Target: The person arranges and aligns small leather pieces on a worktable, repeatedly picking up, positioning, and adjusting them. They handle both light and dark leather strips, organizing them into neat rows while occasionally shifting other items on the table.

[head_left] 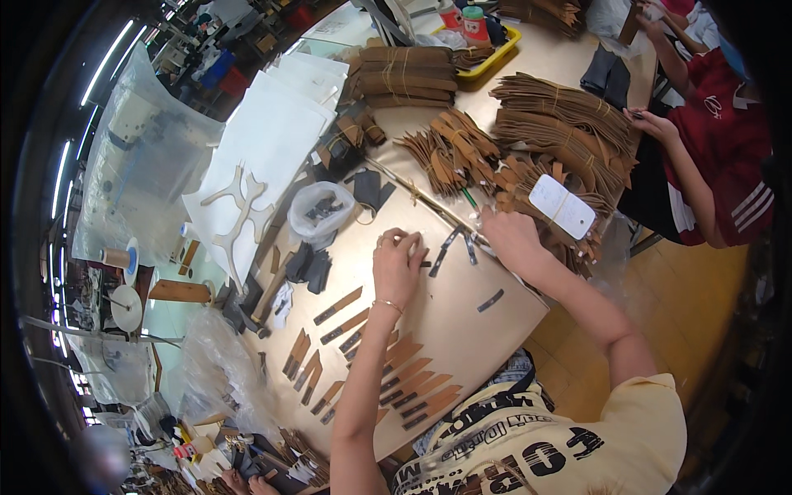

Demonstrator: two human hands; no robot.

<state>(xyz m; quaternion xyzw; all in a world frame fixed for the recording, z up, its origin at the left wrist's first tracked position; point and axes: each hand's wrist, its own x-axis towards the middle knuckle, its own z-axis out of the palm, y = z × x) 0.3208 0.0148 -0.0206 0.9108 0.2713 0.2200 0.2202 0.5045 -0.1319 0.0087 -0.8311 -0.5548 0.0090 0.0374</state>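
My left hand (398,268) is over the middle of the tabletop, its fingers curled together. A small dark piece shows at its fingertips, too little of it visible to name. My right hand (513,241) reaches to the near side of the brown strip bundles, fingers bent inward; what they hold, if anything, is hidden. Between the hands lie narrow dark strips (446,251), and another dark strip (490,300) rests apart nearer me. Beside my left forearm, brown pointed strips (408,363) with dark ends are laid out in rows.
Tied bundles of brown strips (561,124) are stacked at the far right, with a white tag (563,208) on them. A plastic bag (320,208) of dark pieces, a hammer (268,301) and white sheets (264,124) lie leftward. Another person (709,140) works at the right.
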